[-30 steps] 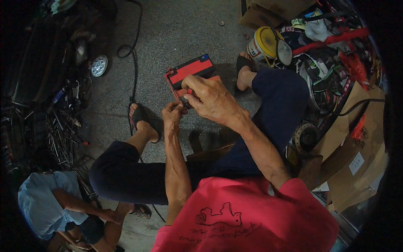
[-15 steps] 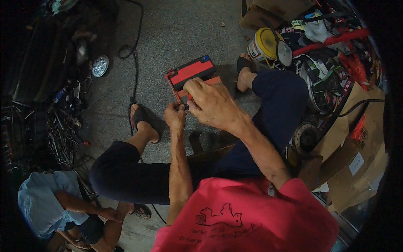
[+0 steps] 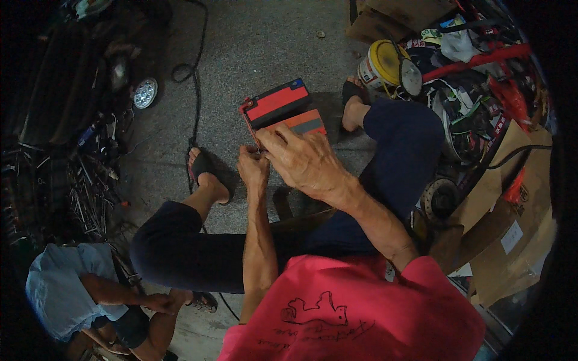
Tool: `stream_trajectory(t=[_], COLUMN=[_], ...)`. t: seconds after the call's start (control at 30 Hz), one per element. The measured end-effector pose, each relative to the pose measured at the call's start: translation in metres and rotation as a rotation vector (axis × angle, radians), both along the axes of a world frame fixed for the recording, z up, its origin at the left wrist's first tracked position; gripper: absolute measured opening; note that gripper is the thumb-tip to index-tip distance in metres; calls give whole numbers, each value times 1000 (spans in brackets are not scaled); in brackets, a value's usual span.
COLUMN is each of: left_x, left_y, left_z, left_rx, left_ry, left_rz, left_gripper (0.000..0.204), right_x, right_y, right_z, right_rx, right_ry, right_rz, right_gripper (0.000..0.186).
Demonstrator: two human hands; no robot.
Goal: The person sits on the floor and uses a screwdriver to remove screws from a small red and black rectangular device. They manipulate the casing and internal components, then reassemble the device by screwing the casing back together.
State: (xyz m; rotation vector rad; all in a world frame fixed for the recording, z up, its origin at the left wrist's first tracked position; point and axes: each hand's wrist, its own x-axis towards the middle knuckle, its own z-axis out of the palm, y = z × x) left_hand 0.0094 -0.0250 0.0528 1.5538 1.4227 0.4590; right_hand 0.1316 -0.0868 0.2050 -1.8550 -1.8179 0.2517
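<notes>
A battery-like box (image 3: 278,102), black with a red top, rests on the floor before me. Closer in sits a second box (image 3: 306,123) of the same kind, orange and grey, partly covered by my right hand. From the black box's left corner a red cable (image 3: 251,127) runs down to my fingertips. My left hand (image 3: 253,168) is closed in a pinch at that cable's near end. Over the orange box's near left corner, my right hand (image 3: 304,159) is bent with its fingers closed together beside the left fingertips; whatever it grips is hidden.
A white bucket with a yellow lid (image 3: 380,63) stands by my right foot, beside a heap of clutter. Cardboard (image 3: 500,240) lies to the right. A black cord (image 3: 196,96) crosses the floor; metal tools (image 3: 87,192) are piled left. Another person (image 3: 78,283) sits at lower left.
My right hand has turned and dropped slightly, baring more of the orange box. A red bit seen at its fingers before is now hidden. My left hand stays at the cable end.
</notes>
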Motion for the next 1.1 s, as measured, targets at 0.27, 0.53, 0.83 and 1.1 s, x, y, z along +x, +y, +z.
stream_trajectory(t=[0.27,0.53,0.83,1.1], left_x=[2,8,13,13], left_y=[-7,-12,-20,-21], left_z=[-12,-3,-4,-4], left_rx=[265,266,398,453], left_ry=[40,83,160,197], left_rz=[-94,-214,-140,-169], left_gripper=[28,26,21,24], right_x=[1,-4,-2,-4], right_y=[0,-2,-3,-7], right_z=[13,-2,1,9], right_rx=[-304,-88,-129,-168], right_ry=[0,75,-1,-10], right_rz=[-155,-112,-112,-79], right_gripper=[24,19,21,19])
